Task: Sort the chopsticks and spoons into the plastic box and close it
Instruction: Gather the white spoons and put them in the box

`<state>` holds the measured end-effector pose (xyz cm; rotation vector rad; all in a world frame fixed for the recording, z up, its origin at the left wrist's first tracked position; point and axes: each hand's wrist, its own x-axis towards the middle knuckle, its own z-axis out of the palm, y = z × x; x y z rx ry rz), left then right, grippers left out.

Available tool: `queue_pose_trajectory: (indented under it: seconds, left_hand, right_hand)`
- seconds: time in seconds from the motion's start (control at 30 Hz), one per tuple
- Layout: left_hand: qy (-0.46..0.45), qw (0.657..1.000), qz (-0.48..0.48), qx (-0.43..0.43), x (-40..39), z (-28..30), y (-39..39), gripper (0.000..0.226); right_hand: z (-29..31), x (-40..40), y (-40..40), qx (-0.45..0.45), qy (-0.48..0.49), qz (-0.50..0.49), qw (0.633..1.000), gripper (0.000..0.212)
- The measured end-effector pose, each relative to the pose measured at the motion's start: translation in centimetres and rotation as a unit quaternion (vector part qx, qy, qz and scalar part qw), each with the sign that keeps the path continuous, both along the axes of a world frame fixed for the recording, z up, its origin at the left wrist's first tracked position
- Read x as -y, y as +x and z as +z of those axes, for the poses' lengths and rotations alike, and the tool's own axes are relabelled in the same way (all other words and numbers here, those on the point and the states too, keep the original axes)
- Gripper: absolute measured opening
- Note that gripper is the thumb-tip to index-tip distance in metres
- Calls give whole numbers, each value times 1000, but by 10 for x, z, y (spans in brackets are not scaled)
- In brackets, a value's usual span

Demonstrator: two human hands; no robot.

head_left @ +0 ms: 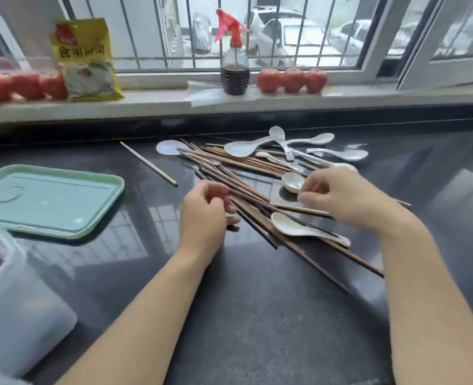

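A loose pile of brown chopsticks [246,173] lies across the dark counter, mixed with several white spoons [299,227]. My left hand [204,215] curls its fingers round the near-left ends of several chopsticks. My right hand [343,195] is over the pile's right side, fingers bent around a spoon [292,182]. One pale chopstick [149,163] lies apart to the left. The clear plastic box [15,295] stands at the near left, partly cut off. Its green lid [49,201] lies flat behind it.
On the window sill stand a yellow packet [86,59], a spray bottle with dark liquid [234,70] and rows of red tomatoes [292,80]. The glossy black counter [257,315] stretches toward me between my forearms.
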<state>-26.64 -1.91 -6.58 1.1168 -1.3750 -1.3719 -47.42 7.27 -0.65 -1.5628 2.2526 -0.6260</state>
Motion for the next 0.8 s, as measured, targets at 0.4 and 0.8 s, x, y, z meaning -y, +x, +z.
queue_pose_trajectory:
  seconds: [0.4,0.8]
  left_hand:
    - [16,999,-23,-21,7,-2,3,32]
    - [-8,999,-32,-5,6,-7,-2,33]
  right_hand:
    - [-32,-9,14,-105,53,68,991,16]
    - [-30,-13,19,-148,40,84,985,14]
